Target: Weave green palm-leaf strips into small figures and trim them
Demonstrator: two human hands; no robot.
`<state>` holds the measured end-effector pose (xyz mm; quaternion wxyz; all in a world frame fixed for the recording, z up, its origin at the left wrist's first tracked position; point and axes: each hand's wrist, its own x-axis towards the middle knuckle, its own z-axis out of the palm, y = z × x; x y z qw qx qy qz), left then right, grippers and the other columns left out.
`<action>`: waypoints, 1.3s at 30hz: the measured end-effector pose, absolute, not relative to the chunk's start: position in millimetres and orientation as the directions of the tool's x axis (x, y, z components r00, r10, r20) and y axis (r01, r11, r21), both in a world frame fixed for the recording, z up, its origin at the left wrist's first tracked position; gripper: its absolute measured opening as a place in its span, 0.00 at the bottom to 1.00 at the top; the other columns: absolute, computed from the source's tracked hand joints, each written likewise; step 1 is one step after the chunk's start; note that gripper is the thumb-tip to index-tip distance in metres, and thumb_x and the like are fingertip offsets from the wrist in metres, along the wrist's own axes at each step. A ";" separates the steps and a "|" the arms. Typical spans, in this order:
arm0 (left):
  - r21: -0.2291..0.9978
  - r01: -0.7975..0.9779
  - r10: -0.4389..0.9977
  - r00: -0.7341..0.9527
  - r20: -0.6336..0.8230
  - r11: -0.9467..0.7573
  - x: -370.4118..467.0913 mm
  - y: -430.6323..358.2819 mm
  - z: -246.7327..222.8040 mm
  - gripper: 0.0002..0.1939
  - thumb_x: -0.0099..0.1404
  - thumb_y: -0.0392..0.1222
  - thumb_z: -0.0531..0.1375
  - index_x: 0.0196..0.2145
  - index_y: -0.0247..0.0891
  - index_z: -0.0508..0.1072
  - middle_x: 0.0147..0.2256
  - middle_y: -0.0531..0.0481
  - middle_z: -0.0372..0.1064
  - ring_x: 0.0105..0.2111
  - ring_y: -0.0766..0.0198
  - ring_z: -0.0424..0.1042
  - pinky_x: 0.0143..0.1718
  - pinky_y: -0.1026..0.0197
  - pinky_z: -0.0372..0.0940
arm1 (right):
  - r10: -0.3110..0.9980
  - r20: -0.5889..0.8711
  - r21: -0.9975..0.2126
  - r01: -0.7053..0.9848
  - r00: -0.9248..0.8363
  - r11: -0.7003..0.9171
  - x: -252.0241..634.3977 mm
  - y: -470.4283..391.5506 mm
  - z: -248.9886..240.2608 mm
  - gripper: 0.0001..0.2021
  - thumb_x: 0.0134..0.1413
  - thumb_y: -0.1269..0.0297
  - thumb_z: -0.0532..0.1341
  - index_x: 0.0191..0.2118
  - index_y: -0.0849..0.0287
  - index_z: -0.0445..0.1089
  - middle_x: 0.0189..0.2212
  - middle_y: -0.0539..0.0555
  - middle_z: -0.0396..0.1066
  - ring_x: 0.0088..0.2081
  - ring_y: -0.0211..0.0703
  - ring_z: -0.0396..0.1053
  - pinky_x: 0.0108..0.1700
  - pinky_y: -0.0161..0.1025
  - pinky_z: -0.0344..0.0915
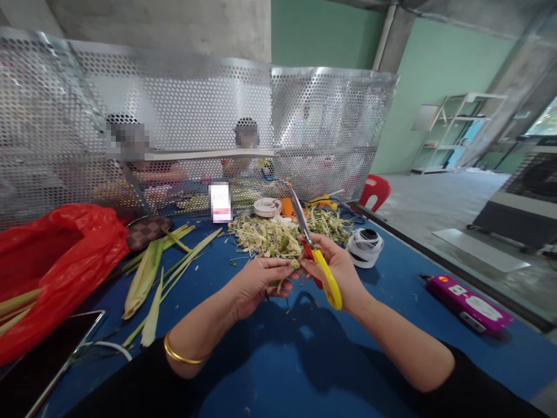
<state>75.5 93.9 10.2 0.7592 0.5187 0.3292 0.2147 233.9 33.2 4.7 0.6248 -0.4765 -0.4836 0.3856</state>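
Scissors (327,280) with yellow and red handles rest in my right hand (337,264), blades pointing up and away. The fingertips of that hand also meet a small yellow-green plant piece (295,264). My left hand (261,281) pinches the same piece from the other side, its fingers closed. What exactly the piece is, I cannot make out. Just beyond both hands lies a heap of dry, pale green plant scraps (274,235). Long green leaf strips (145,281) are spread to the left of my left hand.
A red plastic bag (87,238) and a tablet (52,360) lie at the left. A phone (220,202) stands against the perforated metal screen (195,110), with people behind it. White thread spool (365,248), tape roll (267,207) and purple device (470,305) sit on the blue table (383,325).
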 end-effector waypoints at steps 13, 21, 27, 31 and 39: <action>0.944 -0.227 0.943 0.284 -0.172 0.240 75.6 100.3 21.4 0.11 0.48 0.34 0.69 0.31 0.30 0.77 0.28 0.43 0.76 0.19 0.70 0.68 0.22 0.66 0.67 | 0.834 0.545 -0.586 0.750 0.085 0.306 250.6 26.3 13.1 0.25 0.47 0.60 0.64 0.52 0.55 0.64 0.36 0.55 0.68 0.32 0.43 0.67 0.35 0.39 0.66; 0.939 -0.337 0.997 0.045 -0.060 0.072 73.1 104.8 20.5 0.11 0.44 0.37 0.69 0.28 0.31 0.77 0.23 0.51 0.73 0.19 0.70 0.69 0.25 0.66 0.67 | 0.834 0.549 -0.285 0.927 -0.050 0.243 241.5 21.3 11.2 0.24 0.49 0.58 0.60 0.53 0.58 0.61 0.40 0.59 0.68 0.38 0.50 0.69 0.36 0.42 0.65; 0.935 -0.353 0.999 -0.020 -0.047 0.037 76.1 102.2 19.9 0.12 0.44 0.37 0.68 0.29 0.31 0.77 0.23 0.53 0.72 0.20 0.71 0.69 0.27 0.65 0.68 | 0.846 0.530 -0.226 0.952 -0.060 0.209 238.4 21.5 7.2 0.24 0.51 0.57 0.59 0.53 0.58 0.61 0.39 0.60 0.69 0.36 0.51 0.70 0.34 0.41 0.63; 0.938 -0.344 0.998 -0.027 -0.058 0.046 77.0 101.6 18.4 0.14 0.43 0.37 0.68 0.31 0.29 0.76 0.24 0.51 0.73 0.20 0.70 0.70 0.26 0.64 0.68 | 0.852 0.520 -0.192 0.964 -0.059 0.184 240.0 22.8 4.8 0.22 0.53 0.58 0.58 0.53 0.57 0.61 0.38 0.59 0.69 0.36 0.50 0.70 0.32 0.40 0.63; 0.941 -0.338 0.998 -0.035 -0.050 0.035 77.0 102.3 17.5 0.14 0.43 0.37 0.68 0.30 0.29 0.76 0.23 0.52 0.73 0.20 0.68 0.71 0.27 0.64 0.69 | 0.840 0.536 -0.065 0.987 -0.088 0.144 241.4 24.4 -0.4 0.25 0.53 0.56 0.59 0.56 0.57 0.61 0.40 0.58 0.70 0.35 0.50 0.71 0.31 0.40 0.64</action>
